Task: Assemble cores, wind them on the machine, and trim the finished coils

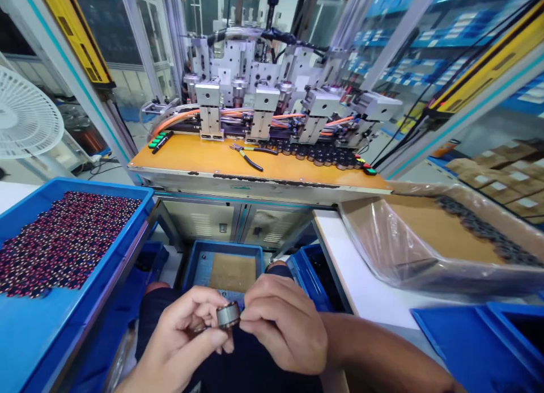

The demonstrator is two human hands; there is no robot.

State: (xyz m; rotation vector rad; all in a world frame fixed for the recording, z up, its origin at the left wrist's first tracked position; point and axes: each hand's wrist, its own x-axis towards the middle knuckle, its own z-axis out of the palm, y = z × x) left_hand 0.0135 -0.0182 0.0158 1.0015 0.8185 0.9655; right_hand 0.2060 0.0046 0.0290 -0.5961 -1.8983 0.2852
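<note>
Low in the middle of the head view, above my lap, a small motor stator [228,315] shows a grey metal ring with copper-coloured edges. The thumb and fingers of my left hand [181,336] are closed around its left side. At its right edge, my right hand [285,322] has thumb and forefinger pinched together; whatever is between those fingertips is hidden or too small to make out. Beyond my hands, a blue bin [195,268] with a cardboard sheet [233,271] inside stands low down.
On the left, a blue tray [147,195] carries many small parts. Ahead, an orange worktop [178,157] holds pliers [250,157], a marker [162,143] and a row of dark round parts [314,153] below metal machine heads. A plastic-lined box [382,257] sits right.
</note>
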